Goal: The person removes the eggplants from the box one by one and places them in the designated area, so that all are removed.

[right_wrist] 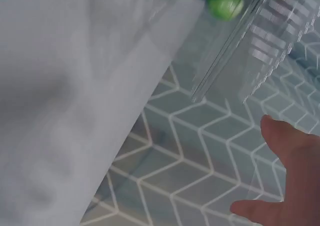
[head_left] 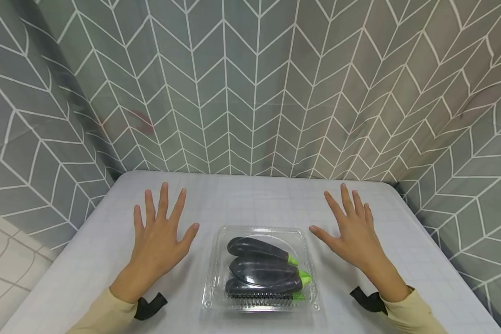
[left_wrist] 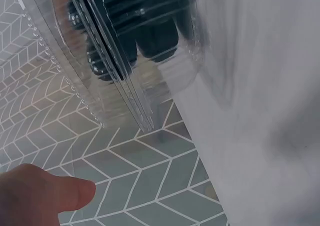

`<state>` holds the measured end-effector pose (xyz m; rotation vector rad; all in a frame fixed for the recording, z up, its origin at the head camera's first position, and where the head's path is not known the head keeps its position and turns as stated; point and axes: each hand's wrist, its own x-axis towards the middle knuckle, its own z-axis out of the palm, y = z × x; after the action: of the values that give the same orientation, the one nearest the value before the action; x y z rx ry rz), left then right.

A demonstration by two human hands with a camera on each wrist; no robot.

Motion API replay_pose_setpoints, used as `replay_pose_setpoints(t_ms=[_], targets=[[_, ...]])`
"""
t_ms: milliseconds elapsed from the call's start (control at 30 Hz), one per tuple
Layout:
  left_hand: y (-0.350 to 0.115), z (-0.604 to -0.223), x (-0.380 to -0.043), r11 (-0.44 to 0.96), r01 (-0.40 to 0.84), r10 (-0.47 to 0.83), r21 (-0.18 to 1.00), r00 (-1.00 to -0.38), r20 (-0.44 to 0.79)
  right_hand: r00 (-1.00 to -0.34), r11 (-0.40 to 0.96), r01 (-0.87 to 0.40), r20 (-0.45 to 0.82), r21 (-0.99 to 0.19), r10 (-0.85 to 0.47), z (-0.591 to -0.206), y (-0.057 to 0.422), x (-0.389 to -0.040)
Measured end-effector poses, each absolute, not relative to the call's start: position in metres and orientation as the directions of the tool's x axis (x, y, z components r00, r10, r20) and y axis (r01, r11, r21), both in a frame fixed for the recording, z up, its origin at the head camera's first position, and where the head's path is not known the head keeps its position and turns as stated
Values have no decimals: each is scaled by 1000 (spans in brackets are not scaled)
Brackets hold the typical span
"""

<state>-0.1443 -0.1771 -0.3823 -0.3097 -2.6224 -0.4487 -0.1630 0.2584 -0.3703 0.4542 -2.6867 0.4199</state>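
Observation:
A clear plastic clamshell box point(head_left: 214, 273) lies on the table between the two hands, its lid down. Inside are several dark eggplants point(head_left: 259, 269), their green stem ends pointing right. My left hand point(head_left: 158, 241) hovers to the left of the box, fingers straight and spread, holding nothing. On the other side, my right hand point(head_left: 355, 234) is likewise spread and holds nothing, apart from the box. The left wrist view shows the left thumb point(left_wrist: 75, 192) away from the box wall. In the right wrist view, green stem ends point(right_wrist: 225, 5) show through the plastic.
The table point(head_left: 250, 199) has a white cloth with a faint grid. Grey curtains point(head_left: 242, 93) with a white chevron pattern stand behind it and at both sides. Black straps point(head_left: 150, 306) sit at the wrists. White tiles point(head_left: 8, 260) show at the lower left.

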Motion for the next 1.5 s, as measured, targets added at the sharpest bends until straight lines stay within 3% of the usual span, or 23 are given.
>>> replay_pose_setpoints(t_ms=[233,533,900,1233,1500], targets=[[-177,-381,-133,895,295,152,336,-907,393,-825,842,-482,448,-241,-344,-372,240,-151],[-176,-391,-109,793,277,153,543,-953,262,-758,752,-612,455,-246,-468,-372,220,-136],[-165,-401,-99,493,247,245,835,-960,139,-683,629,-726,393,-277,-615,-374,198,-111],[-166,-416,-93,338,197,332,920,-940,79,-550,527,-832,381,-174,-743,-383,188,-98],[-170,-424,-97,279,106,370,954,-929,-5,-535,510,-844,329,-164,-778,-389,185,-96]])
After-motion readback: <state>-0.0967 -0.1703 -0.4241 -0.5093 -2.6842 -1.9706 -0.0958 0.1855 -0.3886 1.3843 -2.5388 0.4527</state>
